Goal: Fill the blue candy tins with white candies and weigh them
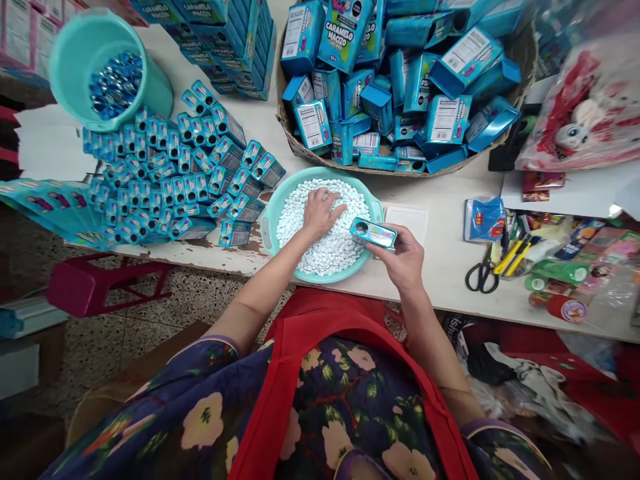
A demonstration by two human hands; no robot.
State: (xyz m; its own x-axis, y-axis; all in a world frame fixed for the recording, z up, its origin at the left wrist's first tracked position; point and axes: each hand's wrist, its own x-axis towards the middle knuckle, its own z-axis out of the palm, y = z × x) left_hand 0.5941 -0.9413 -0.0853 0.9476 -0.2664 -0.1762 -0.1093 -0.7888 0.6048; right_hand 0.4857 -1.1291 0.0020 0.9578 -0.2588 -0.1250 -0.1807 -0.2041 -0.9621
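My left hand (320, 215) rests on the white candies (327, 257) heaped in a mint-green basin (273, 230), its fingers spread and its palm down. Over the basin's right side, my right hand (406, 257) grips a small blue candy box (375, 235). The box lies tilted on its side, with a round dark hole showing at its left end. Left of the basin stand many similar small boxes (185, 190) in close rows, their holes facing up. Behind the basin, a large cardboard carton (284, 127) holds a jumble of blue "Caramelo Macizo" boxes (345, 33).
A green bucket (160, 93) with shiny blue pieces stands at the back left, beside stacked blue cartons (230, 47). To the right lie black scissors (483, 273), yellow cutters (515, 257), a blue packet (484, 219) and a plastic bag (600, 87). A magenta stool (80, 287) sits below the table.
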